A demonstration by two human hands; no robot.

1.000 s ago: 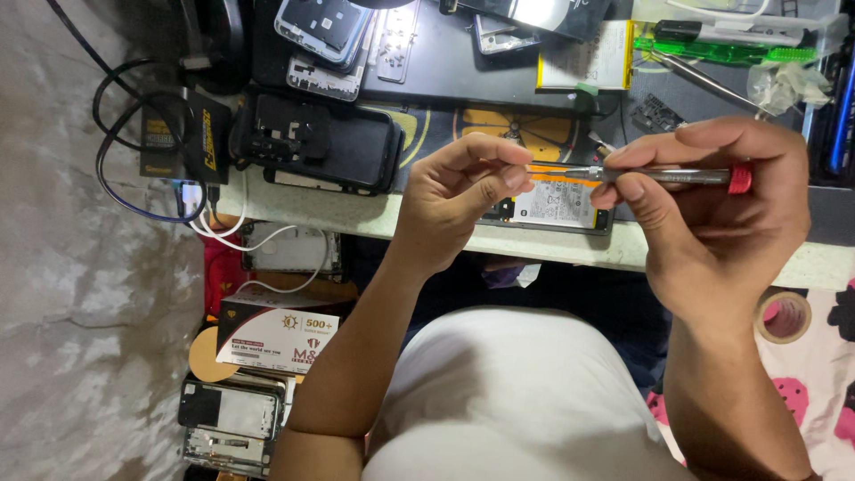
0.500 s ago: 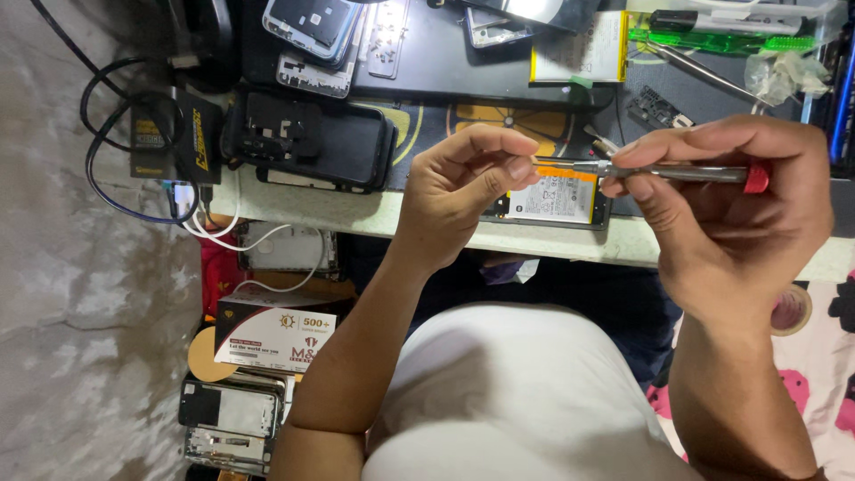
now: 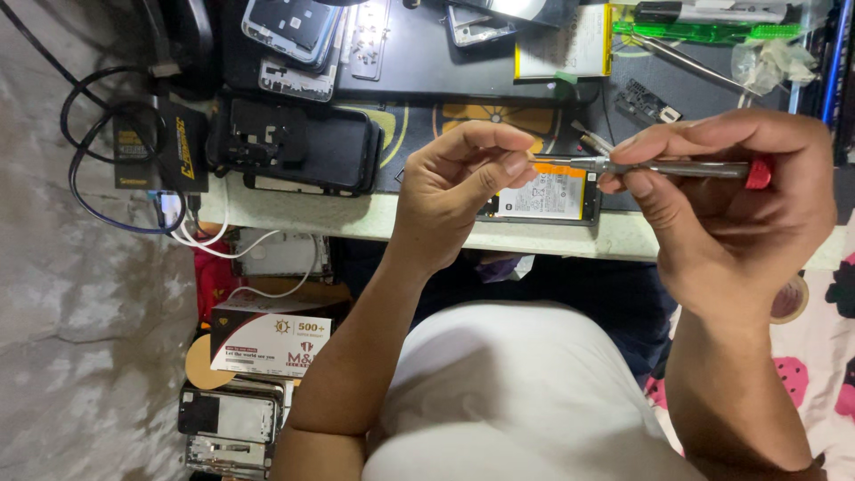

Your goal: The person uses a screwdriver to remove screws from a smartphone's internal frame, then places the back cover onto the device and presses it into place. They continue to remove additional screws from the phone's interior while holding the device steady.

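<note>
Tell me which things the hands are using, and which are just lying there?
In use:
- right hand holding a red-capped screwdriver
- left hand, fingers pinched at the screwdriver's tip

Lying about:
- phone battery
- black phone frame
- green tool
- cables
- boxes

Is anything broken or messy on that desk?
Yes. Phones lie taken apart: one open phone shows its battery by the desk edge, under the screwdriver held by the right hand and pinched at the tip by the left hand. A black phone frame overhangs the edge. Whether anything is broken is unclear.
</note>
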